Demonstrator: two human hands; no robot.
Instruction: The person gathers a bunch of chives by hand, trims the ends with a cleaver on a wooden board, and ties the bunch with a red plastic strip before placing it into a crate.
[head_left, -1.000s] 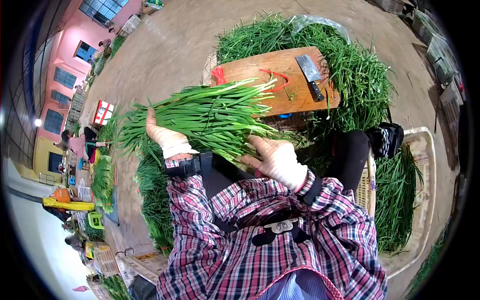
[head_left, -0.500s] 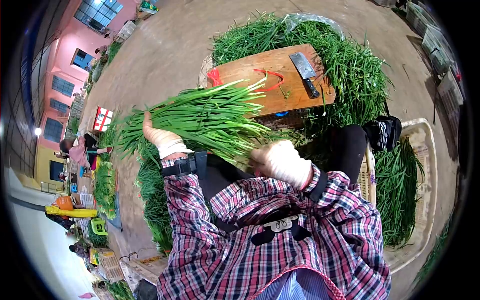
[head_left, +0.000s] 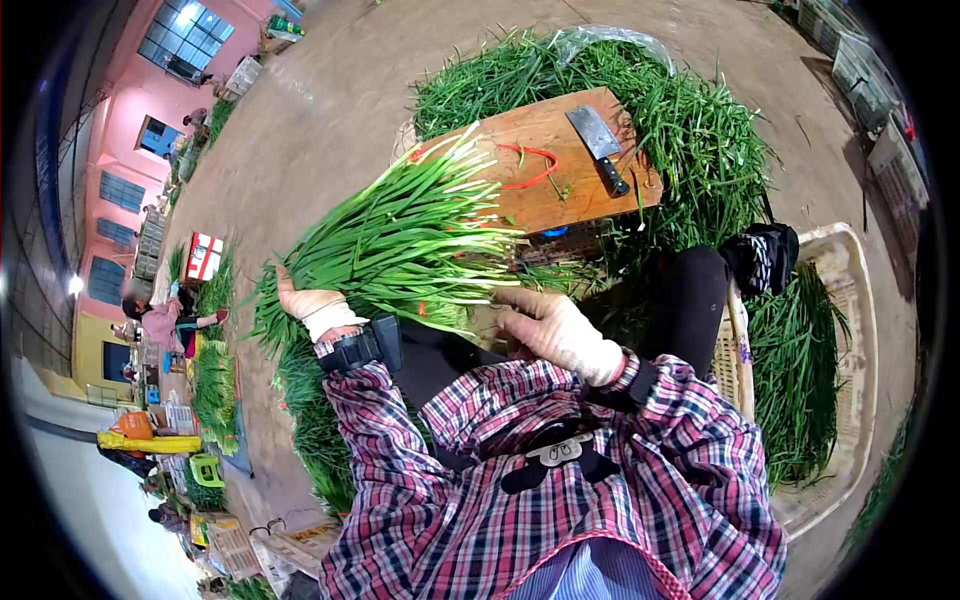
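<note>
Head view: left hand (head_left: 308,303) clasps the chive bundle (head_left: 400,240) underneath at its leafy end, right hand (head_left: 556,330) fingers spread against its side, steadying it above the cutting board (head_left: 560,195) and cleaver (head_left: 601,145).

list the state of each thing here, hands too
chive bunch: held slanting above the lap, pale ends toward the board
left hand: grips the leafy end
right hand: on the bunch's near edge, fingers open
cleaver: flat on the board, untouched
red bands: loose on the board
basket: part filled with chives
</note>
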